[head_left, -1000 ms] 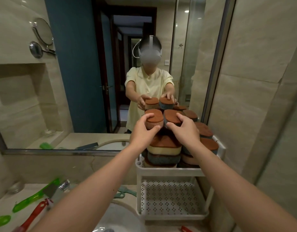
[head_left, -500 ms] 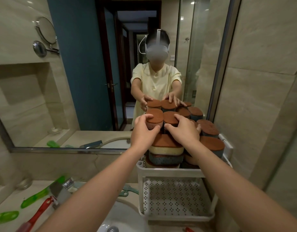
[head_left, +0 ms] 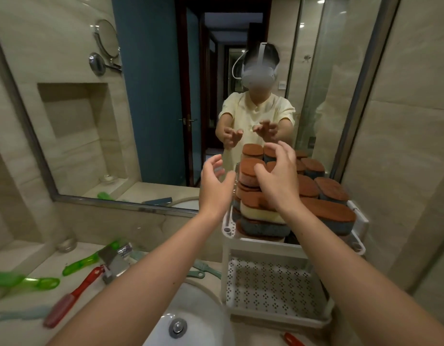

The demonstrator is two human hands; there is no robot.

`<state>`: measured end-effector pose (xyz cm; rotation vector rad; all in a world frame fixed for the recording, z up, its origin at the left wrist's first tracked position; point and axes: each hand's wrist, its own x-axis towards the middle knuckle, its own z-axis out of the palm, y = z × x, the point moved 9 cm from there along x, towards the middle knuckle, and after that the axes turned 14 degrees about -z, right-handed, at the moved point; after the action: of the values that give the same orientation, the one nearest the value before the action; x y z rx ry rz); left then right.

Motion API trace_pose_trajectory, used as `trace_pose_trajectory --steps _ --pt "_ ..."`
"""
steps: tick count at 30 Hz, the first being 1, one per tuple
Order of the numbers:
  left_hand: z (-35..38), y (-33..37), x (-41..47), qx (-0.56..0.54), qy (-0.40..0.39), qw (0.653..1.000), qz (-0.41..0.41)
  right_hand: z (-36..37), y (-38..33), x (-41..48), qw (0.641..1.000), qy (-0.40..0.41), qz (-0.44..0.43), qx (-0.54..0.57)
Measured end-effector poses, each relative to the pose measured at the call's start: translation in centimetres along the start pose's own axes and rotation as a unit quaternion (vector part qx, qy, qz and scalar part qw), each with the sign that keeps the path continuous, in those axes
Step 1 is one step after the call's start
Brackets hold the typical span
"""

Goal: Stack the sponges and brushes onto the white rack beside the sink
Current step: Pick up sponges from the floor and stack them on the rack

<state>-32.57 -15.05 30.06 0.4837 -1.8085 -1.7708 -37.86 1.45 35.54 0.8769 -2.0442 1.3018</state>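
Observation:
A white two-tier rack (head_left: 263,247) stands right of the sink, against the mirror. Its top shelf holds a tall pile of sponges (head_left: 262,216) with brown scouring tops over yellow and blue-grey foam. The lower perforated shelf (head_left: 271,287) holds nothing. My left hand (head_left: 216,186) hovers open just left of the pile, touching nothing. In front of the pile's upper sponges my right hand (head_left: 278,176) is open with fingers spread, hiding part of them. Brushes lie on the counter at left: a red one (head_left: 73,295) and green ones (head_left: 88,260).
The round sink basin (head_left: 186,320) with its drain and a chrome faucet (head_left: 116,258) lie below my arms. A teal-handled brush (head_left: 203,269) rests by the rack's foot, and a pale blue one (head_left: 21,314) at far left. The mirror reflects a person; tiled wall on the right.
Both hands have let go of the top sponges and pulled back with fingers spread; the left hand moved left of the pile. The view shifted so the rack sits further right.

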Motion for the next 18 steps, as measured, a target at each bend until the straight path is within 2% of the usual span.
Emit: trace_pose_trajectory --steps 4,9,15,18 --pt "-6.4 -0.1 -1.2 -0.051 0.101 0.993 0.014 4.4 -5.1 -0.9 0.991 -0.033 -0.047 0.12" --pt "-16.1 -1.9 -3.1 -0.062 0.211 0.975 -0.005 12.9 -9.5 -3.8 0.966 -0.131 -0.024 0.221" --pt "-28.7 -5.4 -8.7 -0.05 0.339 0.939 -0.032 24.2 -14.4 -11.4 0.916 -0.271 0.03 0.293" --pt "-35.1 -7.1 -12.8 -0.032 0.397 0.916 -0.05 28.9 -18.5 -15.9 0.887 -0.327 0.025 0.324"
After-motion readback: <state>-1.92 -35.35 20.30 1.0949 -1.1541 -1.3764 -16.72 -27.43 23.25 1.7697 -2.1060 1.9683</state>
